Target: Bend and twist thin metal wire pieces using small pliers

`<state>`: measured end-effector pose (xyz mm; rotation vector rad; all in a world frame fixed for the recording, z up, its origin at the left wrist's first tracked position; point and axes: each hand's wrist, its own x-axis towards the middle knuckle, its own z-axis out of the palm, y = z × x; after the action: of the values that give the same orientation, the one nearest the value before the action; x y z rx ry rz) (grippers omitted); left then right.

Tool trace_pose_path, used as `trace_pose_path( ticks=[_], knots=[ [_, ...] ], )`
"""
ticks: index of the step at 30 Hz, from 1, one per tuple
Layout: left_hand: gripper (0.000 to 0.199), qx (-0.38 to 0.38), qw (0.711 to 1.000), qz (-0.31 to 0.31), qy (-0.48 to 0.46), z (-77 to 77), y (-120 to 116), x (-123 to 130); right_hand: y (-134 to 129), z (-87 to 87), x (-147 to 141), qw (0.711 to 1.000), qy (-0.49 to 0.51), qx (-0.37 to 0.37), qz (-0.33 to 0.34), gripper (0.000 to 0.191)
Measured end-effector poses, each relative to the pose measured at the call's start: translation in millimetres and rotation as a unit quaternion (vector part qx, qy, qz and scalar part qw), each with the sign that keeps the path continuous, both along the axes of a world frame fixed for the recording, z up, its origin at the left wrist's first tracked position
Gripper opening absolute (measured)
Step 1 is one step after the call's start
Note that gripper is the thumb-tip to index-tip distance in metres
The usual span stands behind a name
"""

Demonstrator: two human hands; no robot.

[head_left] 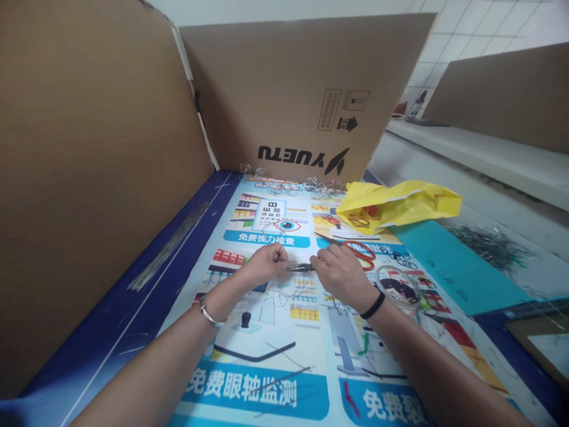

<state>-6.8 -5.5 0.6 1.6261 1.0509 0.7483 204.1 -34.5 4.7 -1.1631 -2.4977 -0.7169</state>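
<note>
My right hand (345, 276) is closed around a pair of pliers (301, 268), whose dark metal jaws point left. Facing it, my left hand (264, 265) is closed in a pinch beside the jaw tips. Thin wire seems to run near those fingertips, but it is too fine to make out clearly. Just beyond my right hand lie scissors (365, 254) with orange-red handles, partly hidden by that hand. A clear round roll or ring (398, 287) rests right of my right wrist.
Cardboard panels (284, 89) wall off the left and back. A yellow bag (404, 204) lies at the back right, near a teal sheet (453, 267) and a heap of cut wire (486, 246). Straight wires (171, 246) lie along the left. A printed poster (267, 332) covers the table.
</note>
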Motion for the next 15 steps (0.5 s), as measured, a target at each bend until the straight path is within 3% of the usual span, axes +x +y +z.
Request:
trace_pose_path(
  ticks=[7,15],
  knots=[
    [0.011,-0.029,0.999,0.032,-0.029,-6.4,1.3,3.0,-1.6,0.6,-0.4,1.0,-0.018,0.012,-0.019,0.012],
    [0.015,-0.086,0.991,0.058,-0.081,-0.3,-3.9,7.0,-2.1,1.8,-0.3,1.0,-0.017,0.02,-0.015,0.013]
  ],
)
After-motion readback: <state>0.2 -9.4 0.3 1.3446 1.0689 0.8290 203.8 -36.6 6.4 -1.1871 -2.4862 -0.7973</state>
